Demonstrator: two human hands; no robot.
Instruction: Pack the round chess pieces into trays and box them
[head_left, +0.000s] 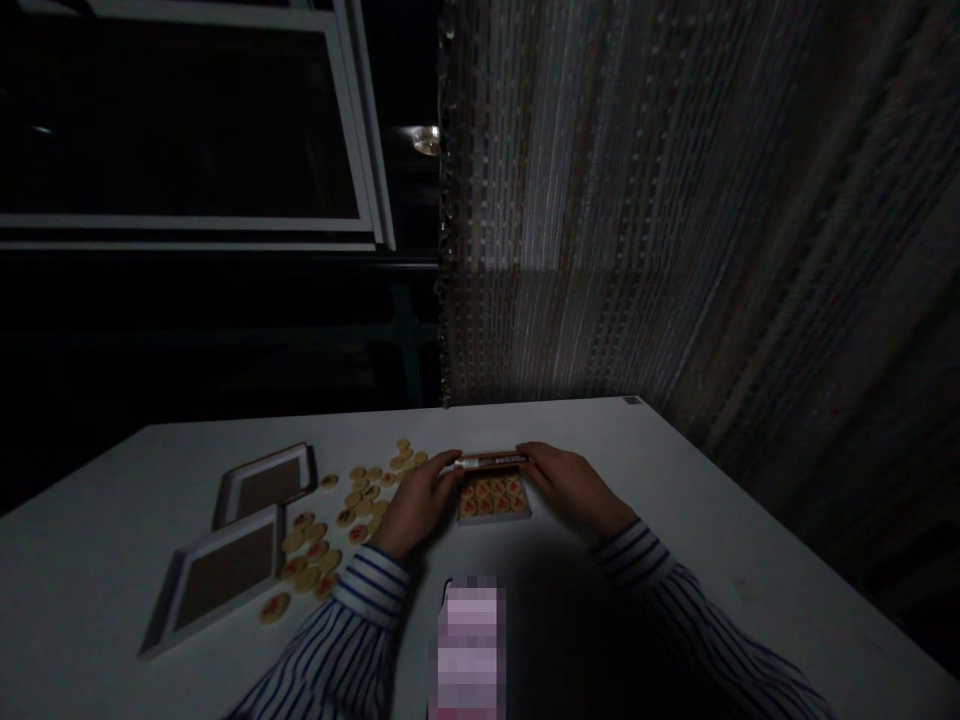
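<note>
Flat cover (491,461) sits in the head view, the one camera I have, held level above the far side of a small box (493,518) near the middle of the white table (712,520). I see the left hand (420,500) pinching its left end and the right hand (581,490) pinching its right end, thumbs and fingers closed on it. Gripping both ends probably keeps it from tipping, and leaves the near part of the box in my sight. Its printed edge faces me; whether it touches the box I cannot tell.

Inside the small box I make out round pieces packed side by side, with red markings on those in view; the cover hides anything farther back. Off to the left I have two shallow trays, the near one (229,572) and the far one (266,487), the near one seeming to overlap the far one's corner, brown bottoms facing up. Loose round pieces (307,578) spread between these trays and the left hand, perhaps kept there for easy reach. A phone (469,640) with a blurred screen stands nearest me, between the striped sleeves (373,590).
</note>
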